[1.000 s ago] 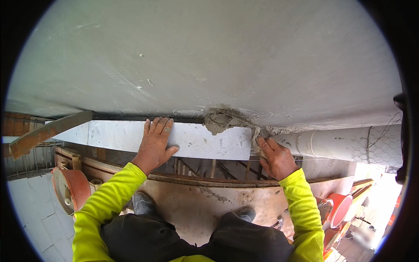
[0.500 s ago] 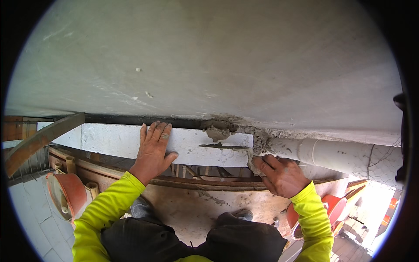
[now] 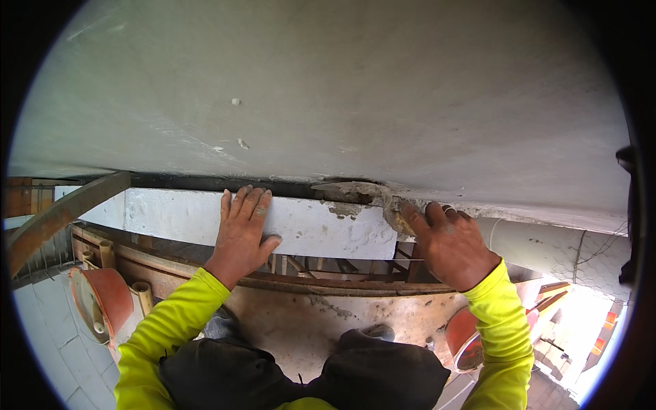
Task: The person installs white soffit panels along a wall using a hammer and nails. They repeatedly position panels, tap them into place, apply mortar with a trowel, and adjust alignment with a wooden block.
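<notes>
My left hand [image 3: 242, 236] lies with fingers stretched out over the top edge and face of a long white board [image 3: 314, 232]. This board runs along the foot of the grey wall [image 3: 328, 89], with a dark gap between them. My right hand [image 3: 452, 242] is closed on what looks like a trowel [image 3: 350, 187], its handle hidden by the fingers. The mortar-coated blade points left, close to the wall over the gap. Wet mortar [image 3: 394, 213] sits at the board's right end, and a smear of it marks the board's upper edge.
A wooden brace [image 3: 65, 219] slants across the board's left end. To the right, a pale pipe [image 3: 540, 247] wrapped in wire mesh follows the wall. Below are a wooden platform [image 3: 287, 318] under my feet, an orange bucket [image 3: 109, 297] at left and another bucket [image 3: 465, 335] at right.
My right hand has moved up and slightly right, bringing the trowel from the board's face to the wall gap. The mortar lump has left the board's edge. My left hand has stayed put.
</notes>
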Demonstrator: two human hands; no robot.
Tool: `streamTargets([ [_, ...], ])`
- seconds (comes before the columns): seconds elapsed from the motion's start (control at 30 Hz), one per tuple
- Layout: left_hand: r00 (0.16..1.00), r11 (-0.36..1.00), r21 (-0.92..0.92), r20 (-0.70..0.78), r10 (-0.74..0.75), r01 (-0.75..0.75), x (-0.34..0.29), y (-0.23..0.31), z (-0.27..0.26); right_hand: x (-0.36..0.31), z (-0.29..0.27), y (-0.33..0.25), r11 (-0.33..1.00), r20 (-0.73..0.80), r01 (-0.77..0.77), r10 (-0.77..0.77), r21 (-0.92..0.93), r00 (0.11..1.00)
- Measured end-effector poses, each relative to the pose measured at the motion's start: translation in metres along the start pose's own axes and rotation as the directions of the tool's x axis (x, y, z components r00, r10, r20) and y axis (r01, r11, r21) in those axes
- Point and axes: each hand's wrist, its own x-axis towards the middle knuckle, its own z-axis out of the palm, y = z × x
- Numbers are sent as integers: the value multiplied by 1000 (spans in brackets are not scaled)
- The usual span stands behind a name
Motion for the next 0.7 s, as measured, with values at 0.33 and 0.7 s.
streamTargets([
  [0.33,1000,1000,-9,-11,-13,13,1,2,-1,22,-54,-23,987,197,-62,91,-150,976],
  [0.7,999,1000,19,34,-7,7,1,-1,0,-20,-1,-4,995,-83,-82,77,-54,994],
])
